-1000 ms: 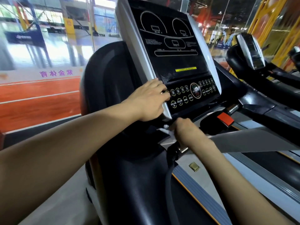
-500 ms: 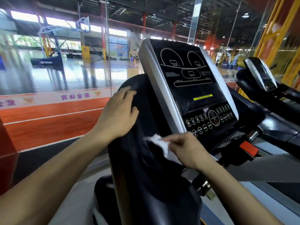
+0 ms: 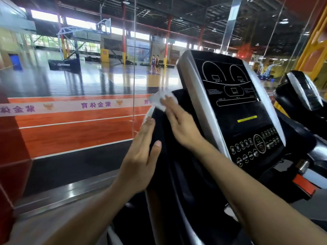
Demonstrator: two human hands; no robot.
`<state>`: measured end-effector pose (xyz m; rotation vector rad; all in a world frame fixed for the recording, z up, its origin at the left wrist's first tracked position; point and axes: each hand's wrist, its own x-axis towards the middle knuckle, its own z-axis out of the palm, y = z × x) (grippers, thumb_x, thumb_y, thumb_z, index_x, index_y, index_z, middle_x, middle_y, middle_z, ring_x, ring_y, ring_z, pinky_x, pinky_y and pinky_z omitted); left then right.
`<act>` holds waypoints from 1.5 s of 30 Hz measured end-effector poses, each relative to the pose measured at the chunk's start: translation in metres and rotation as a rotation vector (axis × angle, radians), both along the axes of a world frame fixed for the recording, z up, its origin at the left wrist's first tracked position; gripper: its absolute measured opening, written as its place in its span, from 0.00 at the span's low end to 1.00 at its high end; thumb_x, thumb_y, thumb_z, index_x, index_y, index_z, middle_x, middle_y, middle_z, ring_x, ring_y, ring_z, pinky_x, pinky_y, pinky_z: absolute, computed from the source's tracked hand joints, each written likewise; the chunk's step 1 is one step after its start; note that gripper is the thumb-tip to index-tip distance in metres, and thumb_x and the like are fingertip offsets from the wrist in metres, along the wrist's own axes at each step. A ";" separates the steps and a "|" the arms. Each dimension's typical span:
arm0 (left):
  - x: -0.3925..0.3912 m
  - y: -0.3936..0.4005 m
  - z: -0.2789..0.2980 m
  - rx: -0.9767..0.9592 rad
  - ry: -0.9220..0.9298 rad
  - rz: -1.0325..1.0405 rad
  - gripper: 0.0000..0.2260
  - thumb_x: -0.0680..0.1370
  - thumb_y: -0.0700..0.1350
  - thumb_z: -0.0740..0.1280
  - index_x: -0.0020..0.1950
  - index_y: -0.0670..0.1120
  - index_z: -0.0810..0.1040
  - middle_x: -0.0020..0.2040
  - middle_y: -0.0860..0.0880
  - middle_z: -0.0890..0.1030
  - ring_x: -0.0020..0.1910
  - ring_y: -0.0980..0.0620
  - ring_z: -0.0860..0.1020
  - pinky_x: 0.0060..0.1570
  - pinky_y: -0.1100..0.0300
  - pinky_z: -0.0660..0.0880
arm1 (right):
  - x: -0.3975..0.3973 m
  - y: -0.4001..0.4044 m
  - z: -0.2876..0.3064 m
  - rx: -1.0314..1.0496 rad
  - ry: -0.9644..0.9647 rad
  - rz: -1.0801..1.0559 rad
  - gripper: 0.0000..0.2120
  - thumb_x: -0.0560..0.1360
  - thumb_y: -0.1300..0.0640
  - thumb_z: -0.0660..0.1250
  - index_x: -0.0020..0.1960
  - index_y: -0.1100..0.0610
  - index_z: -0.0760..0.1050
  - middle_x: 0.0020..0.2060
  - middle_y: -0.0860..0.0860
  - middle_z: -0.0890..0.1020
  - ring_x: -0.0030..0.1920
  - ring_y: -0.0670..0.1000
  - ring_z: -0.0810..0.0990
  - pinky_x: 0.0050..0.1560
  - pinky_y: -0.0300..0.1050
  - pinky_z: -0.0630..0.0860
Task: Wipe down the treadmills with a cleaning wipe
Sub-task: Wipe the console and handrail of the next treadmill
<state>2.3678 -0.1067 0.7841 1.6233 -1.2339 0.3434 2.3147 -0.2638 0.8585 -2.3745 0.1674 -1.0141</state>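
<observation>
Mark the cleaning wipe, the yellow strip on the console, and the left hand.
cleaning wipe (image 3: 161, 99), head view, on its crumpled white middle.
yellow strip (image 3: 247, 118), head view, on its centre.
left hand (image 3: 141, 156), head view, on the back of the hand.

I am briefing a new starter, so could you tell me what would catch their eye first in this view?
The black treadmill console with its yellow strip fills the right. At centre, the right hand presses a white wipe onto the top of the dark housing left of it, and the left hand lies flat lower down. Beyond the glass at left spreads a basketball court.
</observation>
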 end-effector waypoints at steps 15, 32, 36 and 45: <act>-0.004 -0.004 -0.005 -0.031 0.088 0.027 0.29 0.84 0.55 0.52 0.82 0.43 0.59 0.82 0.50 0.61 0.80 0.59 0.57 0.78 0.64 0.54 | 0.001 0.013 -0.025 0.151 -0.144 0.095 0.20 0.84 0.65 0.56 0.74 0.58 0.70 0.77 0.53 0.66 0.79 0.43 0.57 0.77 0.37 0.57; 0.024 -0.027 0.028 0.018 -0.032 -0.036 0.26 0.82 0.52 0.57 0.79 0.47 0.65 0.79 0.51 0.64 0.80 0.56 0.59 0.79 0.49 0.58 | -0.007 -0.030 -0.092 0.060 0.145 0.025 0.28 0.86 0.56 0.52 0.82 0.51 0.45 0.81 0.46 0.45 0.80 0.44 0.41 0.81 0.50 0.44; 0.020 -0.034 0.022 0.042 0.135 -0.097 0.27 0.82 0.50 0.56 0.82 0.53 0.58 0.83 0.60 0.54 0.80 0.65 0.49 0.80 0.58 0.48 | 0.002 -0.055 -0.073 0.203 0.141 -0.123 0.29 0.86 0.46 0.48 0.81 0.43 0.37 0.79 0.37 0.40 0.75 0.34 0.41 0.80 0.46 0.46; 0.013 -0.034 0.019 0.028 0.233 -0.099 0.28 0.81 0.47 0.55 0.83 0.54 0.58 0.82 0.62 0.54 0.79 0.68 0.50 0.79 0.63 0.47 | -0.013 -0.043 -0.101 0.154 0.177 0.063 0.25 0.86 0.47 0.49 0.80 0.41 0.44 0.81 0.43 0.46 0.80 0.40 0.41 0.81 0.52 0.44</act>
